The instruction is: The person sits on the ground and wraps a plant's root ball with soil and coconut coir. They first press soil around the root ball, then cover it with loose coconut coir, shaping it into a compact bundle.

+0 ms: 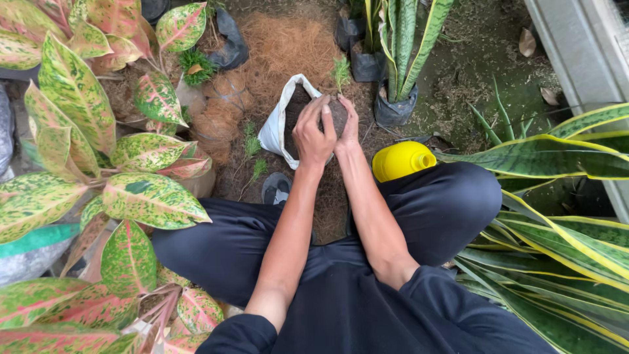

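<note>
My left hand (313, 133) and my right hand (350, 122) are cupped together around a dark ball of soil (337, 115) with a small green seedling (341, 68) sticking up from it. I hold the ball just over the open mouth of a white sack (275, 128) filled with dark soil. Both arms reach forward between my knees, which are in dark trousers, as I squat on the ground.
A yellow bottle (401, 160) lies by my right knee. Brown coconut fibre (288, 46) is heaped behind the sack. Black grow bags with snake plants (395, 108) stand at the back. Pink-green leafy plants (98, 151) crowd the left, striped long leaves (563, 216) the right.
</note>
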